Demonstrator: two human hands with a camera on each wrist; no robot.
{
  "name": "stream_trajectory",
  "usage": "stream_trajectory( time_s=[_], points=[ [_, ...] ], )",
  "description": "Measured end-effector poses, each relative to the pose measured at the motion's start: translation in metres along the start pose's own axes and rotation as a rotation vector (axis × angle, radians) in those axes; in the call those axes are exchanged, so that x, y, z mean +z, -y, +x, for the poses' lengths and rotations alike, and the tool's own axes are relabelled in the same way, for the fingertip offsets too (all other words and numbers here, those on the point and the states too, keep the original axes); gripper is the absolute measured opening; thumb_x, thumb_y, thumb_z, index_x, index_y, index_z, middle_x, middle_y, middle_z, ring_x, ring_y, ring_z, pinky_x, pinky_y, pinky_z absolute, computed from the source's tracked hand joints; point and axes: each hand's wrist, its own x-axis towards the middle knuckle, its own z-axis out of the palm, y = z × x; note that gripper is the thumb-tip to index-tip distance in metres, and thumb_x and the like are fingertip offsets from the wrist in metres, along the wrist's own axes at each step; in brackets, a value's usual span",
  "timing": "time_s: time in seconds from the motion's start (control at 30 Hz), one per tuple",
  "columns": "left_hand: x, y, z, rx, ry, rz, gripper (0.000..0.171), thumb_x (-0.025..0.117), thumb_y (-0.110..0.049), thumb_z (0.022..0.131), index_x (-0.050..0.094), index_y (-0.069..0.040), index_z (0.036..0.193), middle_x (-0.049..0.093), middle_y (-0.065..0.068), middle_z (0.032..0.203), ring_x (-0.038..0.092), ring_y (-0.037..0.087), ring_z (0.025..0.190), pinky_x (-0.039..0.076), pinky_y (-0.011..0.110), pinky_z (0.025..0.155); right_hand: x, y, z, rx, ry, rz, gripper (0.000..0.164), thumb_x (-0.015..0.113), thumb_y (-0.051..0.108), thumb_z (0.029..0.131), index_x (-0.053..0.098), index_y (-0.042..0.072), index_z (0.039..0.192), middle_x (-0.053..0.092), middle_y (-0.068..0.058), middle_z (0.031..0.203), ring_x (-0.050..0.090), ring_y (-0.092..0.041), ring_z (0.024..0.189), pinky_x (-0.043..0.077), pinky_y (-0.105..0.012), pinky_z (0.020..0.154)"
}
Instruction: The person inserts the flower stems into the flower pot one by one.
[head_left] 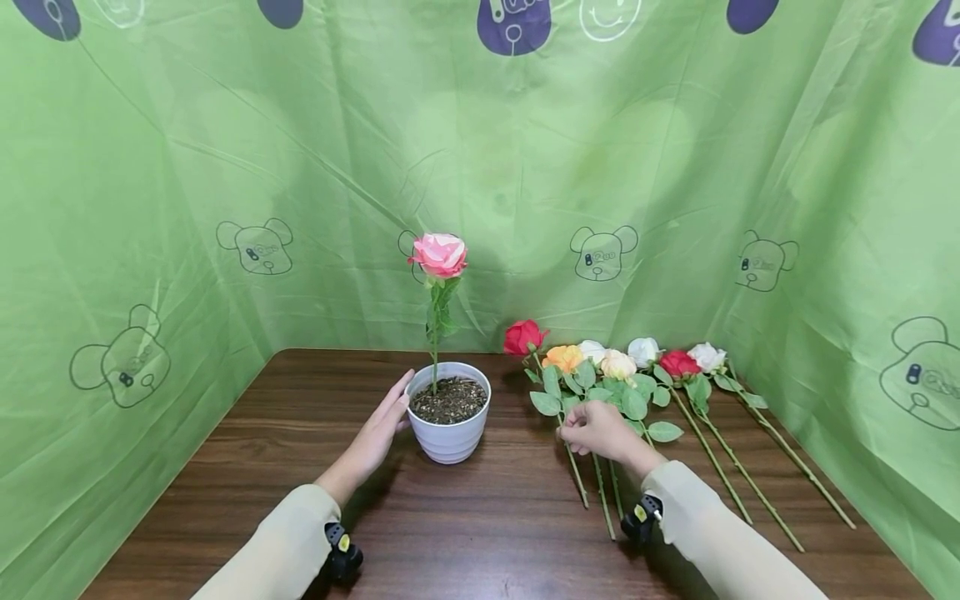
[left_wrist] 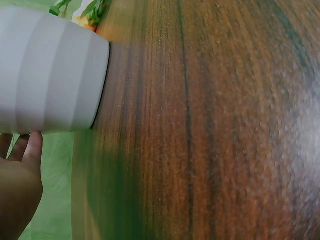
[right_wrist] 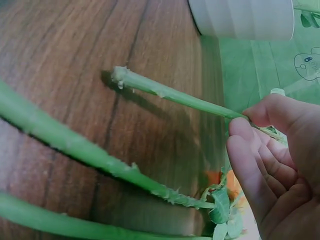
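Observation:
A white ribbed flowerpot [head_left: 450,437] filled with dark soil [head_left: 453,402] stands on the table, and a pink rose [head_left: 440,255] rises upright from it. My left hand [head_left: 377,432] rests its extended fingers against the pot's left side; in the left wrist view, fingertips [left_wrist: 35,140] touch the pot wall. With thumb and index finger, my right hand [head_left: 602,430] pinches the green stem [right_wrist: 185,101] of a red rose [head_left: 523,337]. That stem's cut end is lifted slightly off the wood, casting a shadow. Other stems lie beside and below this hand.
Several artificial roses lie to the right: an orange one [head_left: 564,358], a cream one [head_left: 618,365], another red one [head_left: 679,363] and white ones, including one at far right [head_left: 707,357]. The brown wooden table [head_left: 480,533] is backed by a green printed cloth [head_left: 510,167].

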Motion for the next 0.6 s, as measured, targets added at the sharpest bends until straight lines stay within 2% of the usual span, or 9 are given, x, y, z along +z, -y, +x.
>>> stream_trajectory(
  time_s=[0.23,0.47,0.6],
  points=[
    [0.000,0.000,0.000,0.000,0.001,-0.003,0.052,0.030,-0.029,0.112,0.021,-0.014,0.161,0.015,0.016,0.165,0.020,0.037,0.148,0.031,0.061,0.112,-0.005,0.007,0.004,-0.038,-0.031,-0.006,0.017,0.072,0.012,0.092,0.066,0.006,0.078,0.067,-0.002,0.068,0.067,-0.018,0.063,0.060,-0.031,0.058],
    [0.000,-0.001,-0.001,0.012,0.002,-0.006,0.053,0.030,-0.029,0.112,0.020,-0.013,0.161,0.015,0.017,0.165,0.021,0.037,0.147,0.032,0.060,0.111,-0.010,0.018,0.009,-0.075,-0.130,-0.018,0.015,0.074,0.017,0.092,0.067,0.010,0.081,0.067,0.001,0.069,0.068,-0.020,0.063,0.060,-0.035,0.059],
    [0.000,0.000,-0.001,0.012,0.003,-0.002,0.053,0.030,-0.029,0.112,0.020,-0.013,0.161,0.015,0.017,0.165,0.021,0.037,0.147,0.032,0.060,0.111,-0.013,0.029,0.014,-0.129,-0.184,-0.021,0.014,0.074,0.018,0.093,0.068,0.009,0.084,0.069,0.002,0.070,0.070,-0.025,0.065,0.059,-0.034,0.058]
  ],
)
